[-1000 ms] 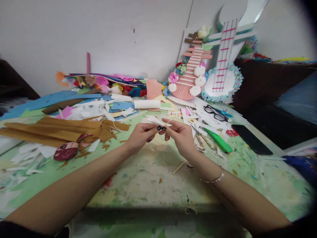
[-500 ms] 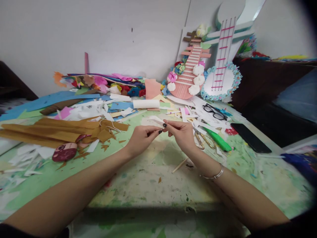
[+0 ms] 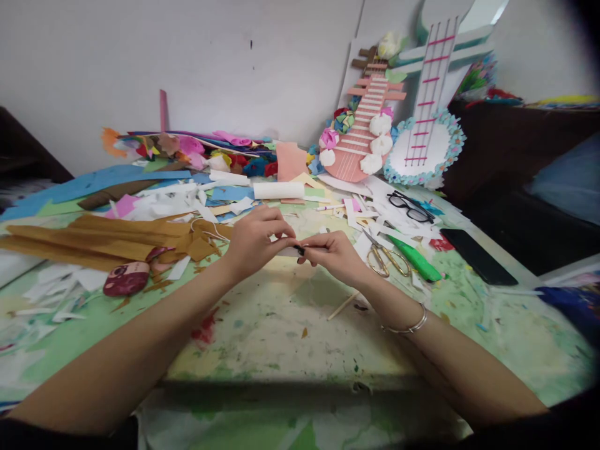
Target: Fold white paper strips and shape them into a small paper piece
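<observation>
Over the middle of the paint-stained table [image 3: 281,325], my left hand [image 3: 257,240] and my right hand [image 3: 334,253] meet fingertip to fingertip. Between them they pinch a small white paper strip [image 3: 287,251]; most of it is hidden behind the fingers. Both hands are closed on it, the left wrist raised a little, and a thin bracelet circles the right wrist. Gold-handled scissors [image 3: 388,259] lie just right of my right hand, beside a green cutter-like tool [image 3: 415,257]. Below that hand rests a thin wooden stick [image 3: 343,306].
Brown crepe paper [image 3: 94,240] and a dark red mouse-shaped object [image 3: 126,279] lie at left. A white paper roll [image 3: 278,190] sits behind my hands. Glasses [image 3: 410,207] and a black phone [image 3: 478,256] are at right. Two decorated paper instruments, one pink [image 3: 359,147], lean against the wall.
My left hand has risen and turned over the fingertips. The white strip, which stuck up above the fingers before, is now mostly covered. The view has shifted slightly.
</observation>
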Demonstrator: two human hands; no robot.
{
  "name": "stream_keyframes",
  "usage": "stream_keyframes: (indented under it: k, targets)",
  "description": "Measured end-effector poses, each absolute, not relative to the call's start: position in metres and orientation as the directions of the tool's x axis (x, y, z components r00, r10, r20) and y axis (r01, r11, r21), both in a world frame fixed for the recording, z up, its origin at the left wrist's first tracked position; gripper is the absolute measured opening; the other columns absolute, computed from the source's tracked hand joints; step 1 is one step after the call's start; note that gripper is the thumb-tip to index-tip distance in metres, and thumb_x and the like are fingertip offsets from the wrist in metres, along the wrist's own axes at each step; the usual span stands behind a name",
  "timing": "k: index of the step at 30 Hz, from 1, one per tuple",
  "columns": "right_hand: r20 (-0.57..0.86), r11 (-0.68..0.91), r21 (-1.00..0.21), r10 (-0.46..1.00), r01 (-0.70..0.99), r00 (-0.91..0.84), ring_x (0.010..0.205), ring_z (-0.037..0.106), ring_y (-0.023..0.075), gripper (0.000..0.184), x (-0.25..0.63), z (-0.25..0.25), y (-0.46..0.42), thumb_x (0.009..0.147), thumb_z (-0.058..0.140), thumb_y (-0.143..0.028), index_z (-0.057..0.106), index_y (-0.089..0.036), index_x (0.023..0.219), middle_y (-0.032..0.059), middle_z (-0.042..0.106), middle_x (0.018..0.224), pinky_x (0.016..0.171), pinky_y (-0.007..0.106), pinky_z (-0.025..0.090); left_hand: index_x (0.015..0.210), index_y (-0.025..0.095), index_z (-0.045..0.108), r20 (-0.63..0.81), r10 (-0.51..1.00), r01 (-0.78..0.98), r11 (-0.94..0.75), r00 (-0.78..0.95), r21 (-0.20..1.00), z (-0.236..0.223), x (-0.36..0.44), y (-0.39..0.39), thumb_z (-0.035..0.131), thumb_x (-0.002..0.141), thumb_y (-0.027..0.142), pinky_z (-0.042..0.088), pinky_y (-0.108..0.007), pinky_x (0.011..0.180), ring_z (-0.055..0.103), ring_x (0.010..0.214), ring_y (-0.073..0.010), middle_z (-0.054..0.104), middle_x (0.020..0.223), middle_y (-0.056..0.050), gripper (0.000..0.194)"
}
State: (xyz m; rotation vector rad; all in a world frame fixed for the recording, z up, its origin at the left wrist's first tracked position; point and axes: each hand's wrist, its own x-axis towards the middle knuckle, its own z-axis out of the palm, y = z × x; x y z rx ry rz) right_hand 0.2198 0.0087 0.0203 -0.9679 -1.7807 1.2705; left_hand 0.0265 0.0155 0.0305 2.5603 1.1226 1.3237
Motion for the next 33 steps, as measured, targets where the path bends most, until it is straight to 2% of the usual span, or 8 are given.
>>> stream_keyframes:
  k: [5,9,12,17,21,27,30,33]
  targets:
    - [0.090,0.129,-0.991,0.811,0.027,-0.579,0.052,0.049,0.0074,0.012,0.219,0.022,0.007,0.071,0.070,-0.025,0.070,-0.014,0.076,0.0027,0.070,0.066,0.053,0.021,0.041,0.066,0.019,0.074,0.531,0.776,0.342,-0.629,0.341,0.698,0.034,0.024,0.022,0.077,0.068,0.029,0.036,-0.024,0.058,0.048,0.059,-0.0106,0.057,0.061,0.000,0.011]
    - [0.128,0.072,-0.991,0.785,-0.116,-0.606,0.053,0.051,0.0078,0.019,0.220,0.018,0.008,0.070,0.074,-0.030,0.067,-0.014,0.077,0.0041,0.072,0.069,0.054,0.022,0.040,0.064,0.014,0.073,0.213,0.907,0.036,-0.242,0.362,0.970,0.026,0.025,0.027,0.081,0.059,0.027,0.036,-0.023,0.054,0.053,0.057,-0.0114,0.061,0.062,-0.002,0.017]
    - [0.161,0.045,-0.977,0.792,-0.206,-0.589,0.053,0.051,0.0080,0.020,0.220,0.018,0.008,0.070,0.075,-0.031,0.066,-0.015,0.077,0.0050,0.072,0.070,0.053,0.023,0.038,0.063,0.011,0.070,0.044,0.909,-0.095,-0.005,0.414,0.996,0.015,0.031,0.028,0.083,0.055,0.034,0.035,-0.023,0.051,0.053,0.054,-0.0122,0.061,0.058,-0.004,0.027]
    - [0.140,-0.022,-0.942,0.881,-0.335,-0.452,0.054,0.052,0.0089,0.020,0.219,0.023,0.008,0.064,0.078,-0.026,0.061,-0.016,0.070,0.0030,0.070,0.066,0.055,0.024,0.039,0.070,0.011,0.070,-0.002,0.938,-0.193,0.073,0.346,0.978,-0.004,0.049,0.024,0.082,0.054,0.032,0.021,-0.018,0.043,0.038,0.047,-0.0052,0.056,0.056,-0.001,0.029]
    - [0.104,-0.053,-0.912,0.928,-0.406,-0.357,0.057,0.053,0.0092,0.024,0.222,0.023,0.011,0.062,0.078,-0.024,0.054,-0.018,0.068,0.0001,0.067,0.066,0.059,0.025,0.041,0.079,0.013,0.073,-0.048,0.948,-0.230,0.125,0.316,0.965,-0.008,0.058,0.017,0.082,0.057,0.036,0.021,-0.017,0.043,0.036,0.048,-0.0030,0.058,0.066,-0.001,0.033]
    - [0.091,-0.029,-0.893,0.966,-0.450,-0.243,0.056,0.050,0.0082,0.025,0.224,0.018,0.019,0.064,0.072,-0.021,0.049,-0.021,0.075,-0.0025,0.065,0.063,0.059,0.023,0.038,0.079,0.013,0.075,-0.019,0.975,-0.149,0.053,0.221,0.987,-0.004,0.062,0.009,0.082,0.062,0.035,0.024,-0.019,0.045,0.036,0.049,-0.0037,0.058,0.061,0.000,0.029]
    - [0.170,0.099,-0.930,0.969,-0.354,-0.177,0.054,0.048,0.0081,0.022,0.223,0.014,0.022,0.067,0.068,-0.023,0.047,-0.021,0.072,-0.0043,0.062,0.058,0.058,0.023,0.036,0.073,0.014,0.076,0.203,0.958,0.089,-0.225,0.203,0.970,0.000,0.061,0.006,0.077,0.069,0.032,0.032,-0.021,0.052,0.046,0.056,-0.0080,0.064,0.065,-0.002,0.018]
    - [0.286,0.264,-0.953,0.944,-0.148,-0.164,0.053,0.048,0.0088,0.018,0.223,0.010,0.024,0.072,0.065,-0.026,0.048,-0.021,0.073,-0.0041,0.061,0.057,0.056,0.024,0.035,0.078,0.016,0.076,0.436,0.866,0.301,-0.496,0.245,0.815,0.005,0.055,0.004,0.069,0.078,0.032,0.037,-0.024,0.056,0.050,0.058,-0.0104,0.067,0.070,-0.003,0.017]
